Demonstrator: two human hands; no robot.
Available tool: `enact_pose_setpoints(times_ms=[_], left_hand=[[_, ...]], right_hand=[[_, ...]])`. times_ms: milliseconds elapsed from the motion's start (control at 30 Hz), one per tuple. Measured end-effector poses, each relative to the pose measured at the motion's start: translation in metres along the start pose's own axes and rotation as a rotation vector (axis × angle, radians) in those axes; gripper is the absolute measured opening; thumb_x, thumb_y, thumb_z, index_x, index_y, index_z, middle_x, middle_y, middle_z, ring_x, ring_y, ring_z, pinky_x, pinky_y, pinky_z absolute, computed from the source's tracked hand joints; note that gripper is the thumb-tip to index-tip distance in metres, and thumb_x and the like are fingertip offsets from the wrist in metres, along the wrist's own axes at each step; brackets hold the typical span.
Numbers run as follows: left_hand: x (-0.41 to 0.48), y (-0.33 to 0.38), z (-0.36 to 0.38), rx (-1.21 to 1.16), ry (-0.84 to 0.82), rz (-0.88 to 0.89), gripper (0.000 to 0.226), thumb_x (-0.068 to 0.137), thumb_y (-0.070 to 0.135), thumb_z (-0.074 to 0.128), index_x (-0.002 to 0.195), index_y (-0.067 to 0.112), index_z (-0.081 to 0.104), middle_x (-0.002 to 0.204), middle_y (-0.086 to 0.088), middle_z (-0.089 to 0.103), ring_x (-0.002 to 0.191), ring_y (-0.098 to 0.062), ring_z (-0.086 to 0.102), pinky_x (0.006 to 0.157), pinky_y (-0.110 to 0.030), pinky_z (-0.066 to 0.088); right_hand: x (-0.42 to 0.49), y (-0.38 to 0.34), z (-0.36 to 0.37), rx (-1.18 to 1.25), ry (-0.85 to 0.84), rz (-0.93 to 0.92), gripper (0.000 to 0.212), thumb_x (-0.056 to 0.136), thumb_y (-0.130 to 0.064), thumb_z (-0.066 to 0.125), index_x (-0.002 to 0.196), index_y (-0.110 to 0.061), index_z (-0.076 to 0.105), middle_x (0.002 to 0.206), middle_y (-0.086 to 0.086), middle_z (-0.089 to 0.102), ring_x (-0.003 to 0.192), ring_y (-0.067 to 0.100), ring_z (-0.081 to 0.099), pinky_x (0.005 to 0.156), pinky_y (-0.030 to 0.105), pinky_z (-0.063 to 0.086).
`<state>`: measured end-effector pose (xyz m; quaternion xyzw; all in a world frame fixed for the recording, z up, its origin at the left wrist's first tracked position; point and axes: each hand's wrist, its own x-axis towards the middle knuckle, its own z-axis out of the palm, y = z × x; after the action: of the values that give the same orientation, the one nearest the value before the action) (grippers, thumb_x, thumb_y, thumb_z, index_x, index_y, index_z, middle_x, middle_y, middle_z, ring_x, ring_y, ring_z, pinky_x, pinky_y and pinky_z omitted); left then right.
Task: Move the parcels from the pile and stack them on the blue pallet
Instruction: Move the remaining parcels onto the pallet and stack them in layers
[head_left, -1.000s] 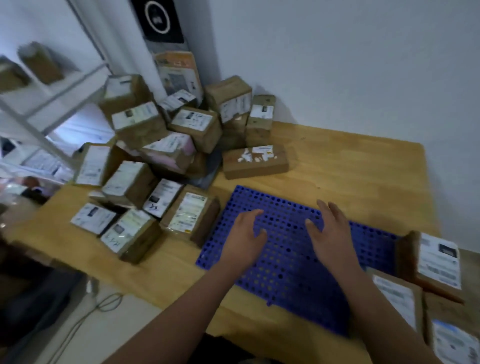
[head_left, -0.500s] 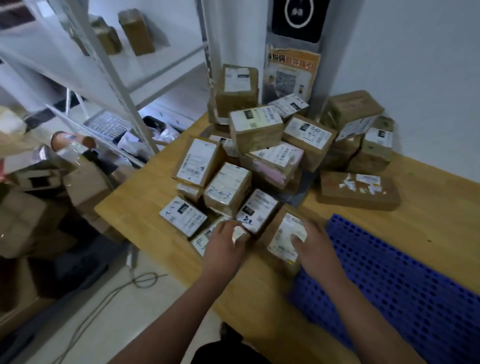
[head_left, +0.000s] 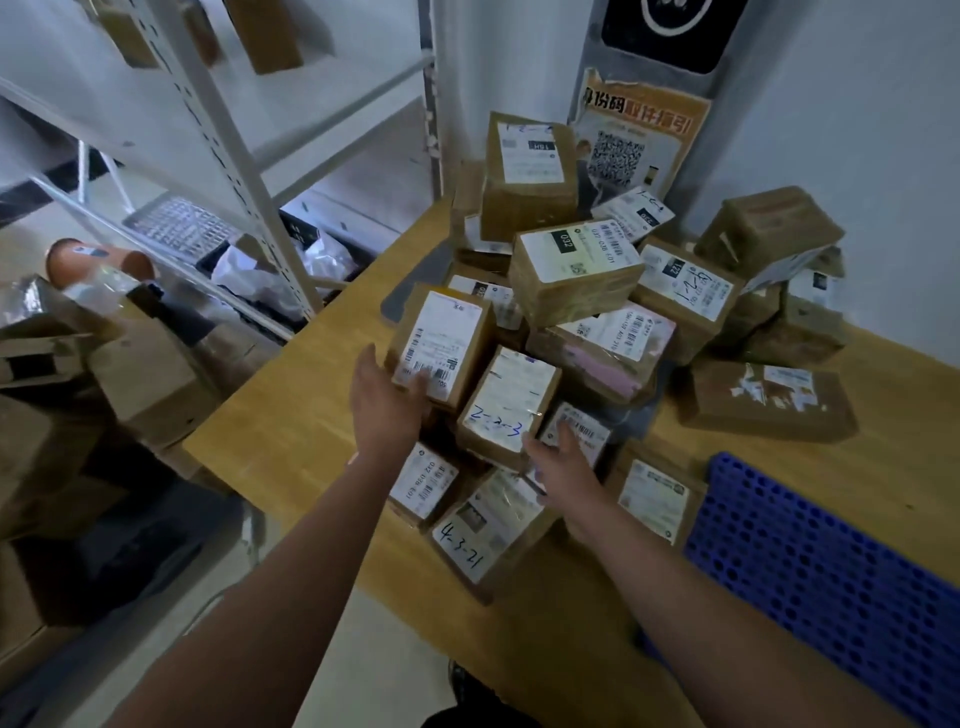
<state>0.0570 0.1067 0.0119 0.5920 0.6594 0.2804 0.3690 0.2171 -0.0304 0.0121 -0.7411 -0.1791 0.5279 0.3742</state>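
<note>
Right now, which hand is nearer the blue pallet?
Right. The right hand hovers over parcels just left of the blue pallet; the left hand is at a labelled parcel farther left.

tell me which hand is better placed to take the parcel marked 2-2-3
Right, probably. The right hand lies open at the near right corner of the 2-2-3 parcel, on the blue pallet side. The left hand is touching the tilted parcel further left.
</note>
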Motion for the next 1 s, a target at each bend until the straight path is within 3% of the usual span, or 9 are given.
enact_pose_setpoints(times_ms=[100, 167, 233, 367, 467, 567, 700, 833, 1000], left_hand=[[0.014, 0.002, 0.004, -0.075, -0.132, -0.087, 0.089, 0.085, 0.050, 0.067, 0.152, 0.017, 0.018, 0.143, -0.003, 0.049, 0.120, -0.022, 0.055, 0.095, -0.038, 0.049], [0.015, 0.002, 0.005, -0.087, -0.171, -0.092, 0.073, 0.087, 0.047, 0.066, 0.145, 0.017, 0.034, 0.125, 0.005, 0.059, 0.087, -0.005, 0.063, 0.067, -0.016, 0.050], [0.016, -0.003, 0.006, -0.106, -0.147, -0.064, 0.051, 0.085, 0.045, 0.069, 0.127, 0.020, 0.051, 0.107, 0.008, 0.066, 0.078, -0.002, 0.064, 0.056, -0.015, 0.046], [0.003, -0.012, 0.004, -0.303, -0.051, -0.107, 0.052, 0.080, 0.043, 0.075, 0.120, 0.021, 0.051, 0.100, 0.011, 0.066, 0.086, -0.006, 0.066, 0.070, -0.031, 0.056], [-0.013, -0.020, 0.002, -0.392, 0.013, -0.154, 0.046, 0.079, 0.051, 0.072, 0.110, 0.026, 0.050, 0.102, 0.005, 0.066, 0.087, -0.010, 0.067, 0.073, -0.041, 0.058], [-0.028, -0.029, 0.001, -0.487, 0.007, -0.172, 0.044, 0.074, 0.061, 0.068, 0.101, 0.030, 0.051, 0.108, 0.003, 0.065, 0.098, -0.019, 0.066, 0.082, -0.050, 0.056], [-0.060, -0.023, 0.007, -0.560, -0.083, -0.116, 0.033, 0.076, 0.054, 0.068, 0.097, 0.040, 0.048, 0.111, 0.004, 0.058, 0.104, -0.020, 0.064, 0.083, -0.044, 0.057], [-0.099, -0.015, 0.025, -0.561, -0.141, -0.075, 0.050, 0.080, 0.049, 0.064, 0.124, 0.033, 0.044, 0.121, 0.001, 0.053, 0.109, -0.016, 0.061, 0.077, -0.030, 0.056], [-0.131, 0.001, 0.046, -0.548, -0.170, -0.044, 0.048, 0.090, 0.036, 0.065, 0.132, 0.029, 0.043, 0.121, 0.006, 0.054, 0.105, 0.001, 0.059, 0.084, -0.027, 0.055]], right_hand=[[0.006, -0.005, 0.010, 0.097, -0.031, 0.035, 0.076, 0.092, -0.051, 0.057, 0.152, -0.042, 0.011, 0.155, -0.003, 0.035, 0.135, 0.031, 0.041, 0.102, 0.050, 0.043], [0.010, -0.008, 0.015, 0.128, -0.029, 0.036, 0.067, 0.093, -0.048, 0.057, 0.150, -0.041, 0.022, 0.150, -0.005, 0.042, 0.133, 0.030, 0.043, 0.102, 0.051, 0.044], [0.013, -0.011, 0.018, 0.138, -0.018, 0.036, 0.061, 0.093, -0.048, 0.057, 0.147, -0.037, 0.031, 0.145, -0.005, 0.047, 0.129, 0.027, 0.047, 0.101, 0.050, 0.045], [0.011, -0.012, 0.020, 0.231, -0.018, -0.001, 0.033, 0.096, -0.040, 0.055, 0.128, -0.037, 0.049, 0.120, -0.011, 0.063, 0.103, 0.011, 0.059, 0.092, 0.039, 0.043], [0.008, -0.008, 0.014, 0.307, 0.002, -0.008, 0.018, 0.096, -0.036, 0.057, 0.114, -0.040, 0.056, 0.105, -0.011, 0.069, 0.098, 0.012, 0.064, 0.096, 0.043, 0.046], [0.004, -0.002, 0.001, 0.343, 0.025, -0.043, 0.024, 0.094, -0.032, 0.062, 0.118, -0.037, 0.061, 0.101, -0.008, 0.074, 0.100, 0.017, 0.068, 0.098, 0.047, 0.049], [-0.010, 0.007, -0.028, 0.335, 0.090, -0.101, 0.042, 0.093, -0.028, 0.063, 0.134, -0.027, 0.055, 0.109, -0.003, 0.073, 0.103, 0.019, 0.068, 0.093, 0.047, 0.053], [-0.029, 0.023, -0.056, 0.360, 0.156, -0.149, 0.037, 0.095, -0.021, 0.060, 0.131, -0.025, 0.055, 0.099, -0.008, 0.073, 0.084, 0.007, 0.071, 0.067, 0.027, 0.055], [-0.051, 0.041, -0.085, 0.394, 0.235, -0.130, 0.032, 0.095, -0.023, 0.060, 0.127, -0.024, 0.059, 0.102, -0.004, 0.072, 0.091, 0.014, 0.069, 0.084, 0.039, 0.055]])
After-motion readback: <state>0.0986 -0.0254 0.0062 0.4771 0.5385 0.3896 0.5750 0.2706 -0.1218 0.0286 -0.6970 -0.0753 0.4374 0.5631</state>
